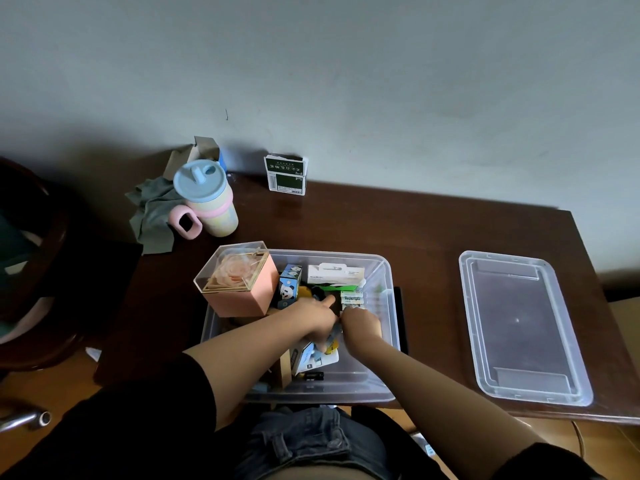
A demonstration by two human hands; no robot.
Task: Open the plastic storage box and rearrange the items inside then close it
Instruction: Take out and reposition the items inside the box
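Storage box (382, 327) of clear plastic sits open on the dark wooden table (398, 230), at the near edge right in front of the person, its long axis running from the near edge toward the wall. Its lid (523, 327) lies flat on the table well to the right, apart from the box and lengthwise the same way.

Both forearms reach forward and down into the box, and the hands meet near its middle. The left hand (317, 317) comes in from the left with its knuckles up, one finger stretched forward over the dark items at the centre; its other fingers curl downward, but what they hold cannot be made out. The right hand (360, 323) comes in from the right, its fingers bent down and out of sight, so its grip cannot be told either.

Inside stand a pink cube with a clear rose top (239, 282) at the far left corner, a blue panda carton (289, 287) beside it, and a white packet (334, 273) against the far wall. A pastel cup (207, 199) stands on the table behind.
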